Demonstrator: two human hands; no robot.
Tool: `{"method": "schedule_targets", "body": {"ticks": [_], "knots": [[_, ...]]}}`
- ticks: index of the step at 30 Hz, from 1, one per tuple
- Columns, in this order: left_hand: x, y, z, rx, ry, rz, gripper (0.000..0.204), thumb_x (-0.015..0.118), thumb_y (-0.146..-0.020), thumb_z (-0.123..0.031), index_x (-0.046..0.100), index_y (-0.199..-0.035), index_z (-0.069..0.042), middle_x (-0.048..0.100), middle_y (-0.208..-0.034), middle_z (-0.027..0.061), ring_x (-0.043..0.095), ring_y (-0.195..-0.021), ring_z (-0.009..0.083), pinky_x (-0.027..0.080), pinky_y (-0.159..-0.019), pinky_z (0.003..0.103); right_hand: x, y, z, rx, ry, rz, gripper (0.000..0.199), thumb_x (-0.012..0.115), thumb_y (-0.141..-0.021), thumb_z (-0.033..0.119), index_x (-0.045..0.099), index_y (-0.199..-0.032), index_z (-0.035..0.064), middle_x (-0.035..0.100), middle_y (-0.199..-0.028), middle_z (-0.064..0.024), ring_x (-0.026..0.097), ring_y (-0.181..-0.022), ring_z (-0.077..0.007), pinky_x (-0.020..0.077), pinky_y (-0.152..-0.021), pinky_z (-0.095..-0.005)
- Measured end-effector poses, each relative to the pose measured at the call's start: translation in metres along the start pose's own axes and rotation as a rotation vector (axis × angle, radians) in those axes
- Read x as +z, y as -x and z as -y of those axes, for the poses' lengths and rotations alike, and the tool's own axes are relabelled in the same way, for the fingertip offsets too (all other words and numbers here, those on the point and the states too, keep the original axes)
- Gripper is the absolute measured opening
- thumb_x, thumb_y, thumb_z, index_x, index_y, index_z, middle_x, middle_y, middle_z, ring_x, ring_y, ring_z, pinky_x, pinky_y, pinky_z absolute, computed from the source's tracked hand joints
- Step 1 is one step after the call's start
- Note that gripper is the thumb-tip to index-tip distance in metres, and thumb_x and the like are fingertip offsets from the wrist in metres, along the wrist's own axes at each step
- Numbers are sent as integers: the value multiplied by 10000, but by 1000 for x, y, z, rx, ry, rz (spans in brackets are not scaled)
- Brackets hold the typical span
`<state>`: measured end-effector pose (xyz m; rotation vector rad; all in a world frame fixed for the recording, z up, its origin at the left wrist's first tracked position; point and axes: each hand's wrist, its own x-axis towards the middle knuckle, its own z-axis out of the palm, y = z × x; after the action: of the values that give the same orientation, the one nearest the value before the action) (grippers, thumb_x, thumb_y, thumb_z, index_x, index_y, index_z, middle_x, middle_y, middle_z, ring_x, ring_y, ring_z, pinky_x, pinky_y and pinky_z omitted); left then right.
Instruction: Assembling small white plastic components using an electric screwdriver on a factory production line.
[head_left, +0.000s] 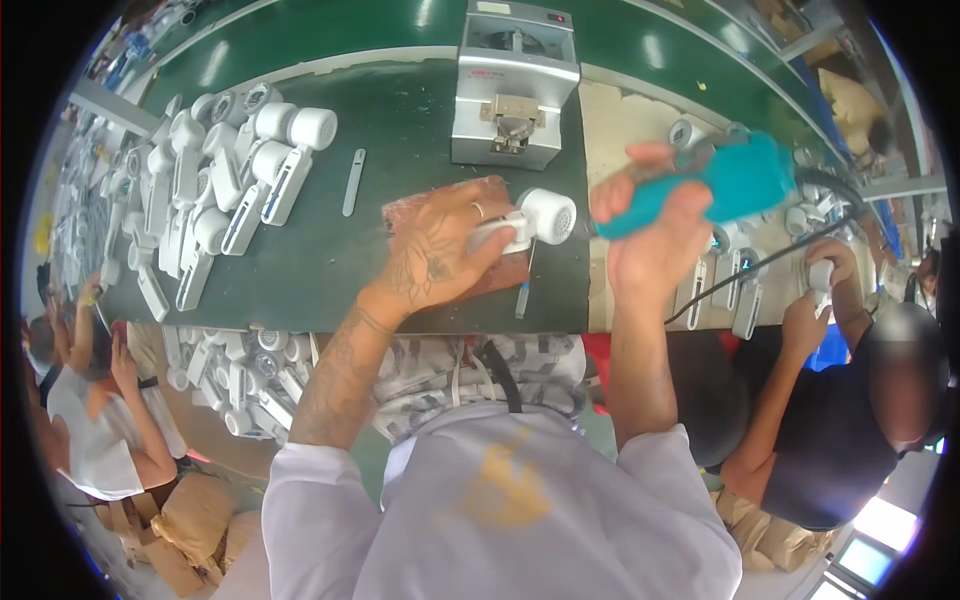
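My left hand (435, 248) is closed around the handle of a white handheld device with a round, grilled head (548, 216). It presses the device onto a reddish pad (488, 284) on the dark green worktop. My right hand (655, 225), slightly blurred, grips a teal electric screwdriver (745, 182) to the right of the device and apart from it; a dark cord runs from its far end. Beside the pad lies a thin tool with a blue end (523, 298), partly under the device. A slim white strip (353, 183) rests farther left.
A grey box-shaped machine (515, 85), probably a screw feeder, stands at the back. Many similar white devices (230, 175) are heaped on the left, with more in a carton (250, 375) below. Another person (840, 430) handles a white part at right; someone else (110, 420) sits at left.
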<state>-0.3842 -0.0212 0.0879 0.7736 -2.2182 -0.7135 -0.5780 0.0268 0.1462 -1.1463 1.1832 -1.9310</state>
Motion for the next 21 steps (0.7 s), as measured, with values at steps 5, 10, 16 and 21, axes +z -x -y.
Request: {"method": "schedule_targets", "body": {"ticks": [5, 10, 16, 21], "knots": [[-7, -4, 8, -112, -35, 69, 260, 643, -918, -211, 693, -1139, -84, 622, -1133, 109, 563, -1080, 320, 417, -1008, 426, 41, -46, -25, -152, 78, 73, 668, 518, -977, 605, 581, -1060, -55, 556, -677, -64, 568, -604, -184, 474, -565, -313], [0, 8, 16, -83, -135, 10, 259, 665, -903, -243, 718, -1127, -124, 613, -1154, 96, 545, -1052, 309, 411, -974, 465, 67, -74, -51, -184, 28, 164, 465, 540, -1026, 438, 577, -997, -24, 563, -686, -61, 565, -597, -176, 475, -555, -312], [-1, 3, 11, -111, -81, 8, 250, 664, -907, -250, 721, -1115, -124, 626, -1108, 82, 551, -1053, 314, 406, -1000, 491, 66, -72, -67, -177, 97, 216, 399, 551, -1031, 386, 558, -937, -2, 560, -684, -63, 555, -581, -164, 467, -545, -306], [1, 5, 19, -114, -152, -14, 253, 657, -890, -256, 715, -1070, -87, 626, -1080, 89, 555, -1017, 311, 425, -939, 469, 71, -53, -43, -43, 175, 207, 432, 533, -1034, 413, 575, -968, -12, 554, -667, -61, 551, -573, -160, 456, -532, -307]]}}
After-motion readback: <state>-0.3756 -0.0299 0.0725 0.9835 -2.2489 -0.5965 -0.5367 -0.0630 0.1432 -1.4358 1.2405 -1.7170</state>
